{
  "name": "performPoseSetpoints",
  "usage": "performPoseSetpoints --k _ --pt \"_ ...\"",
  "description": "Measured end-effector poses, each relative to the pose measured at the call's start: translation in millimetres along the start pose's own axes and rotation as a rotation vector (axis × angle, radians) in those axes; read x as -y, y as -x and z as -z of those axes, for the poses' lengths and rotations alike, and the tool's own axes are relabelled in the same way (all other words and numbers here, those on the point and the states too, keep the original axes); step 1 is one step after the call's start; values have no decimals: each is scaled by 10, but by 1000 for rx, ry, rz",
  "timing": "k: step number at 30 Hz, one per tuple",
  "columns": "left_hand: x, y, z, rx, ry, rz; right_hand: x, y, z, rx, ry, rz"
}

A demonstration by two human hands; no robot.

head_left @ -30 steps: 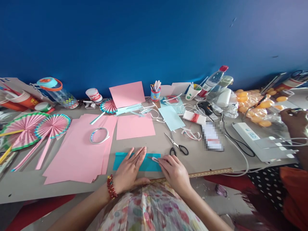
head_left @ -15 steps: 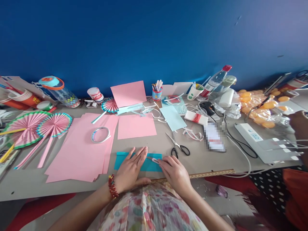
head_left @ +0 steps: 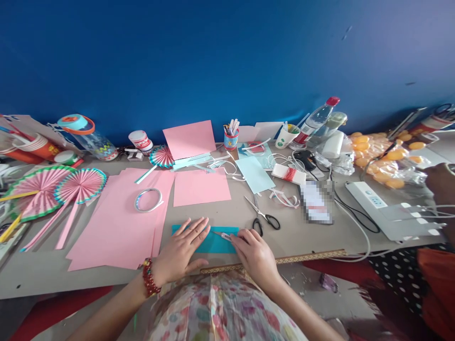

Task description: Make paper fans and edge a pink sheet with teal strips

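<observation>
A strip of blue paper (head_left: pixel 216 244) lies flat near the table's front edge. My left hand (head_left: pixel 183 247) rests on its left part, fingers stretched out and slightly spread. In my right hand (head_left: pixel 255 255) is a small utility knife (head_left: pixel 226 236), gripped between thumb and fingers, its blade pointing left over the paper's upper part. My right fingers hide the back end of the knife. Just beyond the right hand lie scissors (head_left: pixel 262 215) with black handles, blades apart.
Pink sheets (head_left: pixel 117 227) with a tape roll (head_left: pixel 148 200) on them lie left, beside paper fans (head_left: pixel 80 185). Farther back stand a pen holder (head_left: pixel 231 138) and a bottle (head_left: pixel 316 122). A phone (head_left: pixel 316 201) and a power strip (head_left: pixel 366 195) lie right; another person's hand (head_left: pixel 441 182) shows there.
My left hand has slid left along the blue paper, uncovering more of it. My right hand and the utility knife have shifted slightly left.
</observation>
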State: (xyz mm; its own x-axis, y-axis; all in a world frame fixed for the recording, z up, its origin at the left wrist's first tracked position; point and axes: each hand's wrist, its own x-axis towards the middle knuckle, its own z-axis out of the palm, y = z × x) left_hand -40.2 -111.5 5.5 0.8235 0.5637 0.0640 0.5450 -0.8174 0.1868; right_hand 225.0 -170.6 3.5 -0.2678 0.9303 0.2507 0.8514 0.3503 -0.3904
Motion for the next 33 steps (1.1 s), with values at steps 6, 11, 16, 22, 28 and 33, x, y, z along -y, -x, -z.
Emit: performPoseSetpoints --k 6,11,16,22,28,33 --pt "-3 37 -89 18 -93 -11 -4 0 -24 2 8 6" --pt "-4 33 -100 16 -104 -12 16 1 -19 -12 15 24" --pt "-3 39 -107 19 -116 -7 47 -32 -19 -2 29 40" --pt "-15 23 -95 7 -150 -3 105 -83 -66 -4 57 62" --pt "-23 40 -101 15 -141 5 166 -160 -86 47 111 55" --pt "5 -85 -139 2 -136 33 77 -286 -130 -11 125 66"
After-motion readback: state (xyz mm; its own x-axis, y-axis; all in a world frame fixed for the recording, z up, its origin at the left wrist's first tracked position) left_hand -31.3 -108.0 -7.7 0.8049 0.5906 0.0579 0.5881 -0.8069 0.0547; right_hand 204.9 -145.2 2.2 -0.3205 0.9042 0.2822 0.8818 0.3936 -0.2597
